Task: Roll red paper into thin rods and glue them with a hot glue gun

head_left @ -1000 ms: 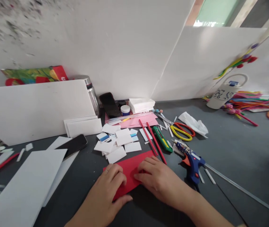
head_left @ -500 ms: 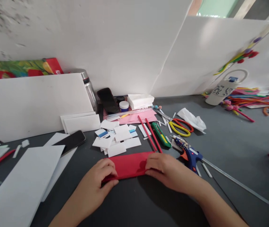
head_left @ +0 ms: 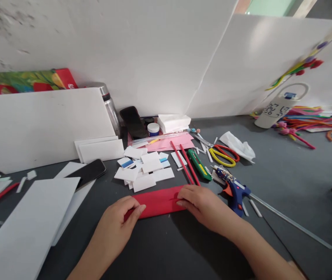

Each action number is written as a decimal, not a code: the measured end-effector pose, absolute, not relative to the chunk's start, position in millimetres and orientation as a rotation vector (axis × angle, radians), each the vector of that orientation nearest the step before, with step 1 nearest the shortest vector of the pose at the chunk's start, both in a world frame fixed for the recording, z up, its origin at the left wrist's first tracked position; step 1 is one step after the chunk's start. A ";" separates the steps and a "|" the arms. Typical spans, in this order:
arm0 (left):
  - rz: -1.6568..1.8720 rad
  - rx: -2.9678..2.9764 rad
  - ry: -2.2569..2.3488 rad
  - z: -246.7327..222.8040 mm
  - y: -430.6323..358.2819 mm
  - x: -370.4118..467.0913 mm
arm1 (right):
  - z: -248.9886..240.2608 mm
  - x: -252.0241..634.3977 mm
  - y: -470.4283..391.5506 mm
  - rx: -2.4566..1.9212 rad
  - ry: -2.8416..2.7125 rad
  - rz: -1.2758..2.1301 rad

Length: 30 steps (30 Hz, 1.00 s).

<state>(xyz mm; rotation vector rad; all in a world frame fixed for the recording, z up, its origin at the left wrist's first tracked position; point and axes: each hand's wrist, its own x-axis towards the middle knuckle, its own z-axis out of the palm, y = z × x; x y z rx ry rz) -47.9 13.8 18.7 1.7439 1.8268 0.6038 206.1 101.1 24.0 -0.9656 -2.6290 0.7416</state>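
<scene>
A flat red strip of folded sheet (head_left: 157, 202) lies across the dark tabletop in front of me; whether it is paper or foam I cannot tell. My left hand (head_left: 122, 216) is closed on its left end, thumb over the top. At the other end my right hand (head_left: 198, 202) pinches the strip with fingers and thumb. Just behind it is a pile of small white cards (head_left: 145, 169), a few with blue bands. Two thin red sticks (head_left: 185, 163) point toward my right hand, and a green box cutter (head_left: 199, 165) lies beside them.
A blue glue gun (head_left: 236, 194) with a long clear glue stick lies to the right. Behind it are scissors (head_left: 224, 154) and a crumpled tissue (head_left: 236, 144). White boards (head_left: 34, 217) and a black phone (head_left: 91, 173) are on the left. A white bottle (head_left: 273, 111) stands far right.
My left thumb has risen from the strip's near edge onto its top. The right fingers have shifted slightly inward and up on the strip, which shows a faint lengthwise crease.
</scene>
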 end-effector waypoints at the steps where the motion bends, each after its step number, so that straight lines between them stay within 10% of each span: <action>1: 0.602 1.777 1.837 17.4 13.6 -47.5 | 23.5 206.4 101.8 -0.958 -2.631 0.741; 30: 0.009 2.148 2.135 10.4 10.8 -27.8 | 23.4 192.0 95.9 -1.239 -2.850 0.415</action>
